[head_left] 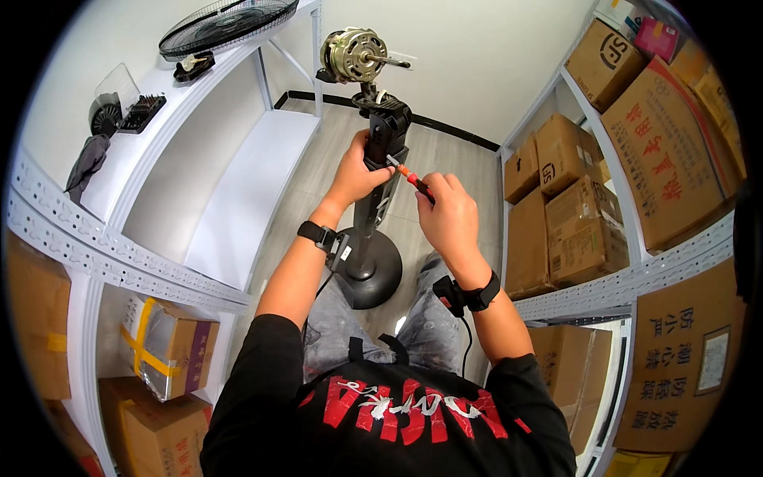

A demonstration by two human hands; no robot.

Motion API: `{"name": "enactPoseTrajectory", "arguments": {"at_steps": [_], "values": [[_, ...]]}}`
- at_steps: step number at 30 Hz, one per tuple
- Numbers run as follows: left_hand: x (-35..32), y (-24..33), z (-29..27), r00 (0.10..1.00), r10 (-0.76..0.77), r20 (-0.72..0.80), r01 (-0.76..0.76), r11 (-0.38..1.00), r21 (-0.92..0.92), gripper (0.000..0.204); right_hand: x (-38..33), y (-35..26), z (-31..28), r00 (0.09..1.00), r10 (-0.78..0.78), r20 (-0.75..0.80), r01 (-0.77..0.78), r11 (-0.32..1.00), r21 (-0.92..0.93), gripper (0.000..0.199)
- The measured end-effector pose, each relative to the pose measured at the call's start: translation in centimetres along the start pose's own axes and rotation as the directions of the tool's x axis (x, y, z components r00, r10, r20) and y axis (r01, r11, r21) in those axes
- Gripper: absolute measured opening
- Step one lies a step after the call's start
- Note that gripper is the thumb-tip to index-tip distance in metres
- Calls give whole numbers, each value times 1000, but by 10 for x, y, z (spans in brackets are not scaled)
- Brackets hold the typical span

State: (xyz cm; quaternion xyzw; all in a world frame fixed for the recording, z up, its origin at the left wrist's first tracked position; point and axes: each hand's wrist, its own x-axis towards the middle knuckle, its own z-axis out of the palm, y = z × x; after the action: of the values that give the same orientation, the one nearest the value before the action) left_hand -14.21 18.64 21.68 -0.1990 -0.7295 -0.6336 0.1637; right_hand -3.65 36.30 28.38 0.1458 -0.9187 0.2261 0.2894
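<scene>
A black standing fan body rises from a round black base on the floor between my legs. Its bare metal motor with the shaft sticking out sits on top. My left hand grips the black neck of the fan just below the motor. My right hand holds a screwdriver with an orange and black handle; its tip points left against the side of the neck.
White metal shelves stand on both sides. The left shelf carries a black fan grille, small dark parts and a grey cloth, with wrapped boxes below. The right shelves hold several brown cardboard boxes.
</scene>
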Motion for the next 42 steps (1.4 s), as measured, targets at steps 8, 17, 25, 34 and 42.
{"name": "enactPoseTrajectory", "arguments": {"at_steps": [8, 17, 25, 34, 42], "values": [[3, -15, -2, 993, -72, 96, 90, 976, -199, 63, 2, 4, 8, 968, 183, 174, -226, 936, 268, 23], [2, -5, -2, 996, -30, 84, 44, 984, -171, 60, 3, 5, 2, 998, -24, 62, 24, 1000, 10, 23], [-1, -5, -1, 997, -23, 71, 35, 986, -166, 56, 4, -4, 3, 999, -7, -41, 14, 986, 169, 20], [1, -17, -1, 996, -74, 51, 81, 986, -145, 53, 3, 2, 7, 999, -37, 23, 36, 998, 53, 21], [3, -19, -1, 999, -25, 35, 29, 991, -130, 49, 6, 4, 7, 999, -39, 17, 39, 999, 15, 21]]}}
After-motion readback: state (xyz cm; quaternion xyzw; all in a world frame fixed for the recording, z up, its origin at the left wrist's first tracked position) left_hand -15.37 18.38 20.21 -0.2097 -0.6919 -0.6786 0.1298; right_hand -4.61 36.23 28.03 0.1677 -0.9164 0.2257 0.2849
